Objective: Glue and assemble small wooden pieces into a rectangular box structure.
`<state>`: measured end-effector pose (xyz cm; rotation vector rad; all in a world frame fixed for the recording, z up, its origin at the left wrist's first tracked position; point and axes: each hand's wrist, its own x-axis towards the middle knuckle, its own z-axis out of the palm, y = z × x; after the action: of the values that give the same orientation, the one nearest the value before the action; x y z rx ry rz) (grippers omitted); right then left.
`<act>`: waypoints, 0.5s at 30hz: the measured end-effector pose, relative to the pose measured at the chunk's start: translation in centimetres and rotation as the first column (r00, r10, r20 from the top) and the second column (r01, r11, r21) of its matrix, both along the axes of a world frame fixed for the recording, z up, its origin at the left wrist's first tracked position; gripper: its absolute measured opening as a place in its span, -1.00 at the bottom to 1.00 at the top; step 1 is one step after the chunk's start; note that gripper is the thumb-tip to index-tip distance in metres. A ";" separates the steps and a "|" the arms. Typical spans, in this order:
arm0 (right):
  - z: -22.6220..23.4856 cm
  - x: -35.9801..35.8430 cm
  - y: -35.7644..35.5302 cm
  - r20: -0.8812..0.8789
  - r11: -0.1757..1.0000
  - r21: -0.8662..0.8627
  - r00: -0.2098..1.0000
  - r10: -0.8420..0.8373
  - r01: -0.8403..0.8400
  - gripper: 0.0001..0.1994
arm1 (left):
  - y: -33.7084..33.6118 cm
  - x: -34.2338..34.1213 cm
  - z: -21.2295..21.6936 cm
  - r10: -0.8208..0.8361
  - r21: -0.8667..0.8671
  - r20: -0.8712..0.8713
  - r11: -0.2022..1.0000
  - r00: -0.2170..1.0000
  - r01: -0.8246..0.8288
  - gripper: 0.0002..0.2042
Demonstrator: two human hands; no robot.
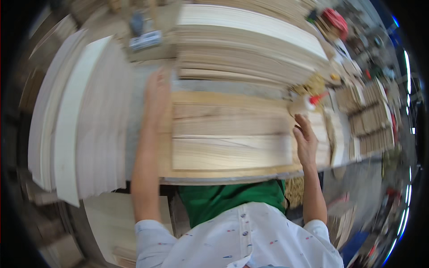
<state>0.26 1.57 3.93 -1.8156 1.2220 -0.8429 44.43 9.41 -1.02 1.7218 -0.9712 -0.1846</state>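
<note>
A flat wooden panel [230,149] made of boards lies in front of me, bordered by a yellowish wooden frame [214,97]. My left hand [157,91] is beside the frame's left side, near its far corner; motion smears its fingers, so its grip is unclear. Over the panel's right end hovers my right hand [305,142], fingers stretched out and thumb apart, holding nothing. Just beyond it is a white squeeze bottle [301,105] with a red nozzle. Whether either hand touches the frame cannot be made out.
Long boards are stacked high along the far side [250,42]. Another stack of boards [96,116] stands at the left. Several bundles of short wooden pieces [371,118] sit at the right. Wood shavings [313,85] lie behind the bottle.
</note>
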 end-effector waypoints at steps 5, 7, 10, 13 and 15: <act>0.2 -7.1 3.7 -0.345 0.999 -0.026 0.939 0.012 -0.023 -0.28 | 11.0 -7.2 4.7 -0.377 0.487 0.162 0.834 0.912 0.258 -0.21; 0.0 -7.7 4.6 -0.365 0.996 0.039 0.927 0.089 -0.081 -0.20 | 14.0 -10.4 5.5 -0.425 0.641 0.145 0.728 0.893 0.242 -0.05; 0.0 -6.6 4.9 -0.460 0.968 0.041 0.855 0.239 -0.248 -0.04 | 16.0 -11.9 4.2 -0.455 0.638 0.185 0.730 0.871 0.246 0.02; -0.5 -6.1 4.7 -0.446 0.933 0.004 0.835 0.323 -0.359 -0.06 | 15.4 -12.3 3.3 -0.427 0.612 0.229 0.762 0.875 0.211 0.02; -1.4 -6.0 4.4 -0.444 0.929 -0.061 0.844 0.301 -0.364 -0.07 | 15.2 -12.0 3.1 -0.409 0.605 0.193 0.765 0.892 0.220 0.00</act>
<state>-5.76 5.93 2.49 -2.3331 1.0685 -0.3452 32.39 24.58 2.07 2.1607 -1.5736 -0.4759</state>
